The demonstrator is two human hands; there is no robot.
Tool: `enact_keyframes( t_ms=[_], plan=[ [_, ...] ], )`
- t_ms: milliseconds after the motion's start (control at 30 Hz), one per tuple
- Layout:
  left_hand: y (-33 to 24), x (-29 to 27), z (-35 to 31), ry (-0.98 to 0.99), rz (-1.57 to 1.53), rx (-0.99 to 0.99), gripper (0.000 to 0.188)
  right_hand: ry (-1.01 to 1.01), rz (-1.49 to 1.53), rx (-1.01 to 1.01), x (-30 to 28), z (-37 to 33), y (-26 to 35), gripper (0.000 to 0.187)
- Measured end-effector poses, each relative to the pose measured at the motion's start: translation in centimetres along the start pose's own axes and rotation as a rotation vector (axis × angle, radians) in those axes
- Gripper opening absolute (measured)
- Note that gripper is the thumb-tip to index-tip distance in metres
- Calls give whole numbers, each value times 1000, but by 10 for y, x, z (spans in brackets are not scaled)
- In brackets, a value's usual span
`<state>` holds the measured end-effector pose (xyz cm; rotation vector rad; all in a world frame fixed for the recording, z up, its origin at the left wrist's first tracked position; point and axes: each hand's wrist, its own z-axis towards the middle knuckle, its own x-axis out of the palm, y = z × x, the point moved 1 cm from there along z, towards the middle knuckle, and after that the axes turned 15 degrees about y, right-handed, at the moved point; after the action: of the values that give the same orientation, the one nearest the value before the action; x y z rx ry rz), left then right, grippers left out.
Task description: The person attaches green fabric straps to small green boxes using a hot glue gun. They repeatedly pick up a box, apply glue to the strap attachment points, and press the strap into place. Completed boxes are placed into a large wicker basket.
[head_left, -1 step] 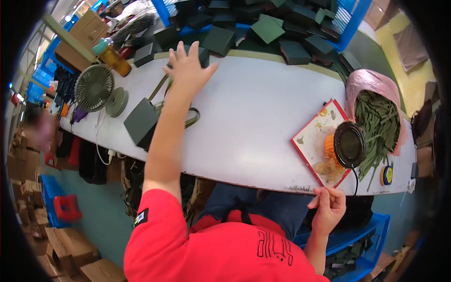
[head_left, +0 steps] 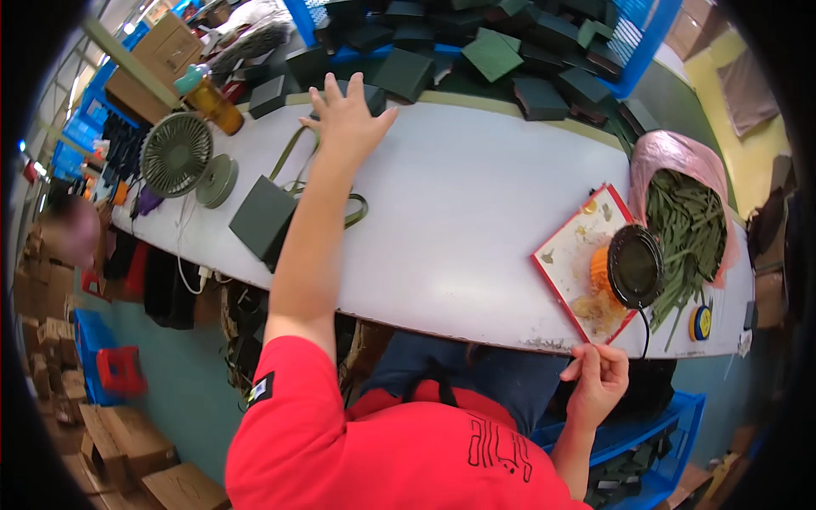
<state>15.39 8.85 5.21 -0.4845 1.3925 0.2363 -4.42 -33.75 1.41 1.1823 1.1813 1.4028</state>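
Note:
My left hand (head_left: 348,126) reaches over the far side of the white table with its fingers spread. It holds nothing, and its fingertips are in front of a dark green box (head_left: 372,99). Below, partly behind my left forearm, lies another dark green box (head_left: 265,212) with green ribbon (head_left: 357,209) looped beside it. My right hand (head_left: 599,378) is at the table's near edge, thumb and fingers pinched together. What they hold, if anything, is too small to tell. Nearby, a black round pan on an orange base (head_left: 636,266) stands on a stained white board with red edges (head_left: 565,255).
A blue crate (head_left: 643,51) of dark green boxes stands at the back. To the right are a pink bag (head_left: 680,146) of green ribbon strips and a small yellow-and-blue round container (head_left: 700,323). A green fan (head_left: 177,153) and an amber bottle (head_left: 217,106) stand at the left.

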Motion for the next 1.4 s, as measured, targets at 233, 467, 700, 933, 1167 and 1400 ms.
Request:
enact_keyframes(
  t_ms=[233, 467, 700, 933, 1167, 1400],
  plan=[
    [19, 26, 21, 78, -61, -154, 90, -58, 14, -135, -15, -4, -10, 22],
    [34, 25, -63, 91, 118, -94, 74, -65, 36, -95, -7, 5, -5, 31],
    [134, 7, -157, 258, 215, -237, 32, -103, 32, -37, -19, 2, -14, 21],
    [252, -1, -223, -62, -149, -17, 23, -69, 61, 12, -8, 4, -19, 17],
    [394, 120, -350, -370, -180, -537, 44, 234, -16, -87, 12, -9, -13, 24],
    [423, 278, -518, -597, -1024, -1690, 103, 345, -96, 84, 65, -27, -12, 30]
  ],
)
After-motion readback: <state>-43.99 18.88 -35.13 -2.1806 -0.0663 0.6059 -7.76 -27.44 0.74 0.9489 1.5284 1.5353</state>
